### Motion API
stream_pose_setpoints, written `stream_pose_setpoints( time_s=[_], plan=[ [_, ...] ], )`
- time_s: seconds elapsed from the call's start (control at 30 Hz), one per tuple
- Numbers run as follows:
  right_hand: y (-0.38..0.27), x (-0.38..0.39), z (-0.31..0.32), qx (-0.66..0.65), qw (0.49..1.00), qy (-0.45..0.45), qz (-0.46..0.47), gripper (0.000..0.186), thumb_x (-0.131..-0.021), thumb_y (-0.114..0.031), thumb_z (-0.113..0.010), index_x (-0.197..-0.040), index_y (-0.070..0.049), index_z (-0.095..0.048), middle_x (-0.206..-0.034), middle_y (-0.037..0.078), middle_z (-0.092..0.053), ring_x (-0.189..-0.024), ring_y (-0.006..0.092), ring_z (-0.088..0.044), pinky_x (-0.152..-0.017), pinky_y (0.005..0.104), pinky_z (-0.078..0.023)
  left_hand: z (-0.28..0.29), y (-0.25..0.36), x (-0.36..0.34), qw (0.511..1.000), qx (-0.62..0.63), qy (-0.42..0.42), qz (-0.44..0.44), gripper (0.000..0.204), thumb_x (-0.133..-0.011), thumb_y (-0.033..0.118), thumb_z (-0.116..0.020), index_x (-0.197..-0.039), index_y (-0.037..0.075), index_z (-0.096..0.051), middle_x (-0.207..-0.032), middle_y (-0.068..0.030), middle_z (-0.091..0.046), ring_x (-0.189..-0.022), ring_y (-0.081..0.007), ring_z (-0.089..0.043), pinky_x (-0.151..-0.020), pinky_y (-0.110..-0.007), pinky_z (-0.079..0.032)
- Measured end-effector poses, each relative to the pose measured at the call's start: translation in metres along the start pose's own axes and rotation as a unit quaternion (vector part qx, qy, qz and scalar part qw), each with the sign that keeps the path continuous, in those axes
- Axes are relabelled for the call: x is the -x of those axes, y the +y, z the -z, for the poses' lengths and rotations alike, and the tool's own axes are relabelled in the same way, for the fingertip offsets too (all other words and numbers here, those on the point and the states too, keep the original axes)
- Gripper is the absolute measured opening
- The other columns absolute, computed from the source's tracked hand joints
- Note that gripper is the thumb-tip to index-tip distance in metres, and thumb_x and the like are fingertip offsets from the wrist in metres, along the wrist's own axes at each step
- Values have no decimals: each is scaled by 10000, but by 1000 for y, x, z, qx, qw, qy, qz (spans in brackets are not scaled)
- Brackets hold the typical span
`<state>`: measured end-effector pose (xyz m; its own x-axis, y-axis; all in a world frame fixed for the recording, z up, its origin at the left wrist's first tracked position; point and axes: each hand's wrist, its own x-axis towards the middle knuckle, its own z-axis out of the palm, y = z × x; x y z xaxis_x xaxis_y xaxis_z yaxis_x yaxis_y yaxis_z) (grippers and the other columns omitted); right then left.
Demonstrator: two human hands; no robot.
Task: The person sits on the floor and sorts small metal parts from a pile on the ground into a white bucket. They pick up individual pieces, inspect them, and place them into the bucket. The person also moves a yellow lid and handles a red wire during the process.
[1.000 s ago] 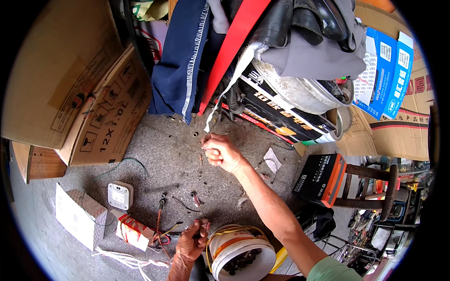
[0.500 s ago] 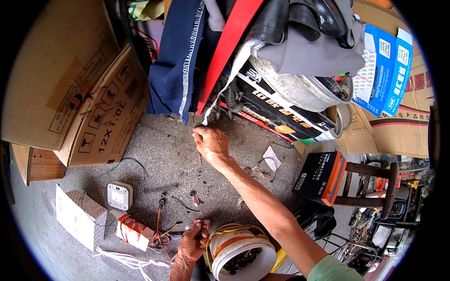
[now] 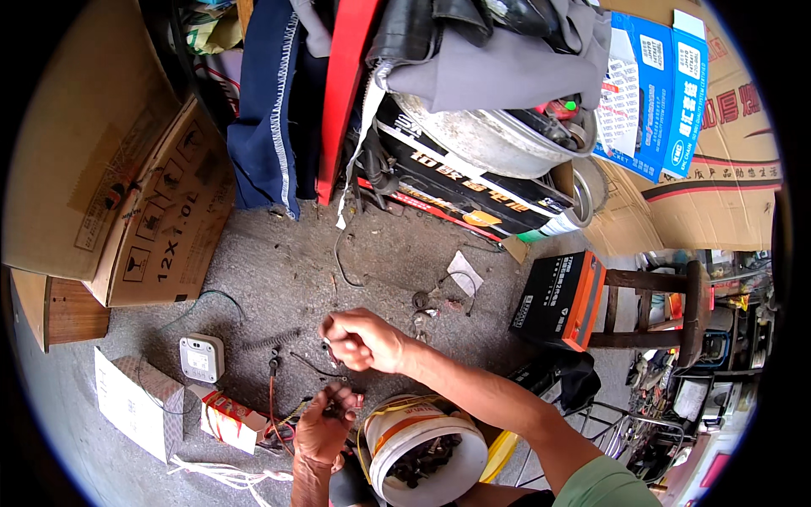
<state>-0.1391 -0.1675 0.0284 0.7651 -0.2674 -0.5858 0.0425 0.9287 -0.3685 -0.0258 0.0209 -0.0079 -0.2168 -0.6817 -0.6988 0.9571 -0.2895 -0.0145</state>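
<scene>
Low in the middle, my left hand (image 3: 323, 427) is turned palm up, its fingers curled around small dark pieces too small to name. Just beyond it my right hand (image 3: 365, 340) hovers over the floor, thumb and fingers pinched together; whatever is between them is hidden. Beside my left hand stands a white bucket (image 3: 471, 463) with an orange band, tilted toward me, and small dark parts (image 3: 422, 456) lie inside. A black cable (image 3: 312, 366) and a coil spring (image 3: 272, 340) are on the floor left of my right hand.
Cardboard boxes (image 3: 182, 207) stand at the left, near a square grey-white device (image 3: 201, 358) and a red-and-white carton (image 3: 230, 418). A black-and-orange battery (image 3: 553, 300) sits by a wooden stool (image 3: 646, 338). Far ahead hang a red strip (image 3: 345, 93) and blue cloth (image 3: 262, 118).
My right hand has drawn back from beside the hanging white strip to just above my left hand. My left hand has turned its palm further up. The view has shifted slightly.
</scene>
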Motion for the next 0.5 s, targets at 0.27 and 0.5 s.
stream_pose_setpoints(
  time_s=[0.27,0.5],
  plan=[
    [19,110,24,-170,968,132,127,175,-808,-170,-479,-859,-30,-571,-802,117,-560,-632,173,-491,-505,267,-391,-62,14,9,987,46,-139,-68,543,-955,416,-342,-1270,-13,-445,-1394,-159,-366,-1326,-302,-276,-1058,-446,-273],
    [15,120,-33,-185,938,191,223,161,-836,-121,-475,-826,18,-554,-823,129,-600,-681,197,-555,-611,321,-467,-90,3,18,988,14,-148,-47,521,-941,386,-411,-1263,-24,-427,-1370,-170,-389,-1308,-293,-319,-1069,-434,-283]
  ],
)
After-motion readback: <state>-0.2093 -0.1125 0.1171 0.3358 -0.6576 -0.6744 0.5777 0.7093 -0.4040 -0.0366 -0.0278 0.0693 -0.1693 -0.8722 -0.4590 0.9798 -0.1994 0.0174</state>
